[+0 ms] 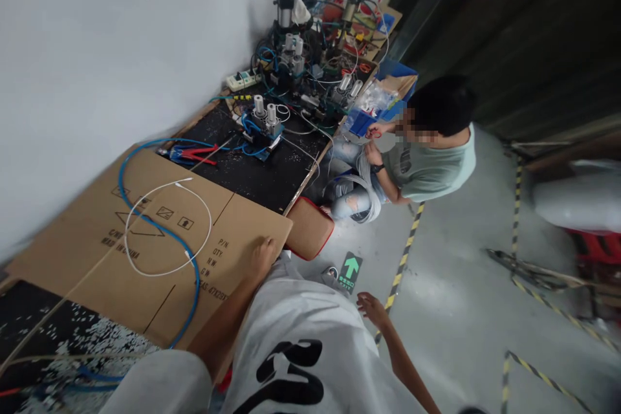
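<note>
My left hand (262,257) rests on the near edge of a flattened cardboard sheet (87,252) on the workbench, fingers curled over the edge and holding nothing loose. A white cable loop (209,220) and a blue hose (160,228) lie on the cardboard to its left. My right hand (371,308) hangs free above the grey floor, fingers loosely apart and empty. My white printed shirt (301,349) fills the bottom centre.
A black bench top (252,171) carries red pliers (196,154), pneumatic cylinders (264,113), wiring and a power strip (242,79) by the white wall. Another person (422,155) crouches at the bench end near a blue bin (361,121). Yellow-black floor tape (402,262) and a green arrow sign (350,270) mark the floor.
</note>
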`<control>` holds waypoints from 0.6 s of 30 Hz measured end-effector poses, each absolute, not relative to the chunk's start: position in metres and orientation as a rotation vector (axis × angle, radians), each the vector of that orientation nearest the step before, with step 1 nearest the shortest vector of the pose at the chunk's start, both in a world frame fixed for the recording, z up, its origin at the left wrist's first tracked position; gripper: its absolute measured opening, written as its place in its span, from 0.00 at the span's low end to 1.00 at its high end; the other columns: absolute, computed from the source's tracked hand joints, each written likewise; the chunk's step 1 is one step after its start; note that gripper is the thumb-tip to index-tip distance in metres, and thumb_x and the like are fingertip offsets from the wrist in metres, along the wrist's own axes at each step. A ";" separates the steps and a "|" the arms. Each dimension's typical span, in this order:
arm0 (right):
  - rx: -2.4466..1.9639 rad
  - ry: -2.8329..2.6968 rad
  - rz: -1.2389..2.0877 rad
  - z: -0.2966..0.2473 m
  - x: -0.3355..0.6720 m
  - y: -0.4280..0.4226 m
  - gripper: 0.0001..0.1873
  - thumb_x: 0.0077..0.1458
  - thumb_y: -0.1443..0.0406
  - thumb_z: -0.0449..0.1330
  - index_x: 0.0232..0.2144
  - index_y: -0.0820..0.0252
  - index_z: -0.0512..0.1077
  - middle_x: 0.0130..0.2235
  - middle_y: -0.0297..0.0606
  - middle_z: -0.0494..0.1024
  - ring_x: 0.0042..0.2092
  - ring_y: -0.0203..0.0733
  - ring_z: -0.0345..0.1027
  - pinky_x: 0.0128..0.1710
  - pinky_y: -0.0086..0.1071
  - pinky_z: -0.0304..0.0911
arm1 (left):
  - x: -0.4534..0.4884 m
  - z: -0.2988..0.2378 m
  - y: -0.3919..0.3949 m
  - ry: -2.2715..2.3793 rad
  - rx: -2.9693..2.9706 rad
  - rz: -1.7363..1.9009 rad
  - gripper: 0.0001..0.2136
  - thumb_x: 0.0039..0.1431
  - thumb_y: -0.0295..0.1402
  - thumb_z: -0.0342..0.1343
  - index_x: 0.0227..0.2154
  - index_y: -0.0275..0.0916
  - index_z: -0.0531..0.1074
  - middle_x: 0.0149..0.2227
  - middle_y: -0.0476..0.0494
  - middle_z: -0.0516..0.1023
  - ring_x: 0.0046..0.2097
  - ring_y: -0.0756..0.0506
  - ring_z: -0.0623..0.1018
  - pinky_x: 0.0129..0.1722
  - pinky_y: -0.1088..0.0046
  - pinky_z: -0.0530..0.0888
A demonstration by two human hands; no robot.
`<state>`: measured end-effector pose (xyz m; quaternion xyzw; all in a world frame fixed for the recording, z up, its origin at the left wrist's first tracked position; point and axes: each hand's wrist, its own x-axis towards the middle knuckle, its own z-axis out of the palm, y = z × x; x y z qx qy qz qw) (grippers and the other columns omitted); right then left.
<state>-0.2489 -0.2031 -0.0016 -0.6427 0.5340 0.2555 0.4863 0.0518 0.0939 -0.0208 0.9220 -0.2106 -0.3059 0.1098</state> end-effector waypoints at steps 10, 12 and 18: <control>-1.481 1.365 0.658 -0.012 -0.285 -0.176 0.19 0.47 0.57 0.53 0.38 0.60 0.72 0.37 0.43 0.82 0.36 0.44 0.76 0.32 0.32 0.66 | 0.068 -0.030 0.088 -0.465 2.548 -0.928 0.11 0.61 0.22 0.53 0.42 0.29 0.78 0.50 0.23 0.80 0.50 0.38 0.82 0.54 0.65 0.74; -1.484 1.384 0.655 -0.017 -0.289 -0.174 0.19 0.48 0.57 0.52 0.39 0.60 0.72 0.37 0.43 0.82 0.35 0.43 0.76 0.32 0.32 0.66 | 0.072 -0.034 0.093 -0.337 2.486 -0.915 0.06 0.57 0.22 0.55 0.34 0.31 0.77 0.44 0.26 0.81 0.50 0.37 0.82 0.54 0.65 0.75; -1.486 1.385 0.670 -0.021 -0.291 -0.172 0.20 0.52 0.59 0.50 0.43 0.61 0.72 0.42 0.44 0.82 0.37 0.40 0.77 0.32 0.29 0.66 | 0.072 -0.040 0.117 0.142 2.139 -0.899 0.08 0.62 0.33 0.44 0.30 0.39 0.66 0.29 0.42 0.77 0.30 0.45 0.81 0.32 0.70 0.78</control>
